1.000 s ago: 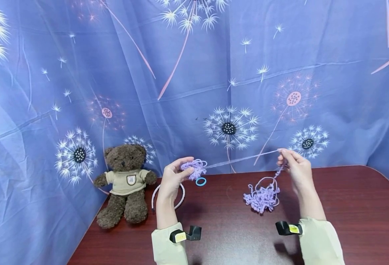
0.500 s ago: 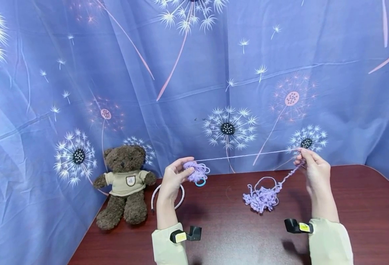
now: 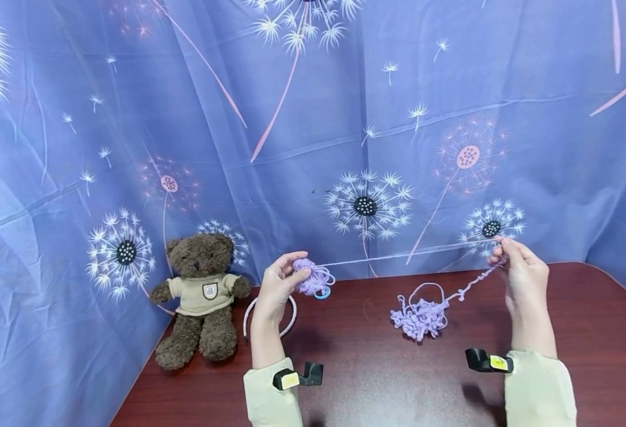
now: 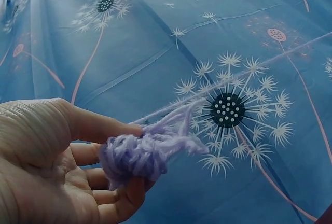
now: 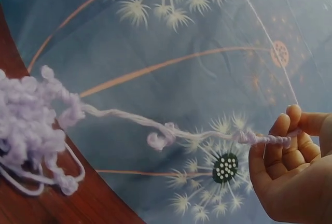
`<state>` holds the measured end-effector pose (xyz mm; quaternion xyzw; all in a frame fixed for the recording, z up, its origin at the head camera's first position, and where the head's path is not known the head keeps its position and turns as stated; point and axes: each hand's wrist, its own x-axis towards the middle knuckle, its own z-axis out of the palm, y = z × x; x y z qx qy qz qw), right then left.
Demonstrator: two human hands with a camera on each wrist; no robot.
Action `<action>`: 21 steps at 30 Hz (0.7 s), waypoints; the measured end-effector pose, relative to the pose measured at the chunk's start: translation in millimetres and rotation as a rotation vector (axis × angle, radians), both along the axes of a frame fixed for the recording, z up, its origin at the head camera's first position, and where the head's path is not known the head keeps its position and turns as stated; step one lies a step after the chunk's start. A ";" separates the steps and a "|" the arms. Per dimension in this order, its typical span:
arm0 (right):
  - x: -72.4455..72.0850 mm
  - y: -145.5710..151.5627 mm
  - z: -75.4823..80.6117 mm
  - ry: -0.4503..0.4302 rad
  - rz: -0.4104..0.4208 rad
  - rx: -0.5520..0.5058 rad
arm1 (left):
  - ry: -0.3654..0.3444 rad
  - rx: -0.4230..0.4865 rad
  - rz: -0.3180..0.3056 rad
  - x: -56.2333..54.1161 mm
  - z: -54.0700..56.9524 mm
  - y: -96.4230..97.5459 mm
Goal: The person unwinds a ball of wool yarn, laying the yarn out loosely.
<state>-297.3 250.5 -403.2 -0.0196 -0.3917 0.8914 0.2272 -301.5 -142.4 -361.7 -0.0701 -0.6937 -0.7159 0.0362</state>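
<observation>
My left hand [image 3: 277,290] holds a small bundle of lilac yarn [image 4: 137,156] between thumb and curled fingers. A single strand [image 3: 398,256] runs taut from it to my right hand [image 3: 526,279], whose thumb and fingertips pinch the yarn. From the right hand a twisted, kinked length [image 5: 202,135] slopes down to a loose, curly heap of lilac yarn [image 3: 421,317] on the table. One thin loop stands up out of that heap. Just below the left hand's bundle, a blue ring [image 3: 322,293] shows; whether it touches the yarn I cannot tell.
A brown teddy bear [image 3: 201,296] in a beige shirt sits at the table's left, against the blue dandelion curtain [image 3: 291,196]. Behind my left wrist lies a pale hoop [image 3: 293,317], partly hidden. The dark red table [image 3: 371,367] reaches back to the curtain.
My right hand has moved to the right, lengthening the strand between the hands and drawing the kinked yarn out of the heap. The left hand has stayed almost in place.
</observation>
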 end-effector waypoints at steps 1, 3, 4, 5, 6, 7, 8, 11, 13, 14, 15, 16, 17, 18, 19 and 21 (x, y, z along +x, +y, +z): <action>0.3 1.5 -0.3 0.002 -0.008 -0.011 | 0.002 0.001 -0.004 0.0 -0.1 -0.4; 0.8 3.8 -0.9 0.005 -0.018 -0.029 | 0.006 0.001 -0.018 0.7 -0.1 -1.3; 1.0 4.5 -1.1 0.003 -0.021 -0.035 | 0.004 0.005 -0.027 0.9 -0.2 -1.7; 1.2 5.0 -1.4 0.001 -0.022 -0.039 | 0.002 0.011 -0.037 1.1 -0.4 -2.1; 1.4 5.2 -1.5 -0.004 -0.023 -0.040 | 0.001 0.027 -0.051 1.5 -0.3 -2.4; 1.5 5.3 -1.4 -0.009 -0.024 -0.037 | -0.002 0.051 -0.065 1.7 -0.4 -2.7; 1.5 5.3 -1.3 -0.015 -0.026 -0.034 | -0.005 0.078 -0.077 1.9 -0.3 -3.1; 1.6 4.7 -0.3 -0.028 -0.028 -0.019 | -0.009 0.150 -0.091 2.1 0.0 -4.3; 1.7 3.7 0.2 -0.031 -0.028 -0.003 | -0.004 0.173 -0.087 2.3 0.2 -5.1; 1.6 3.0 0.3 -0.031 -0.026 0.006 | -0.003 0.174 -0.081 2.3 0.1 -5.3; 1.4 2.3 0.3 -0.028 -0.024 0.018 | -0.003 0.173 -0.074 2.5 0.2 -5.4; 1.2 1.5 0.3 -0.023 -0.021 0.031 | -0.004 0.171 -0.071 2.7 0.3 -5.2; 0.7 0.7 0.1 -0.016 -0.019 0.047 | -0.007 0.171 -0.069 2.5 0.1 -4.8; 0.2 -0.2 -0.2 -0.007 -0.015 0.064 | -0.010 0.170 -0.069 2.6 0.3 -4.1; -0.4 -1.4 -0.5 0.000 -0.008 0.090 | -0.014 0.167 -0.071 2.6 0.4 -3.2; -1.9 -3.2 -1.5 0.014 0.024 0.150 | -0.023 0.155 -0.072 2.1 0.8 -0.7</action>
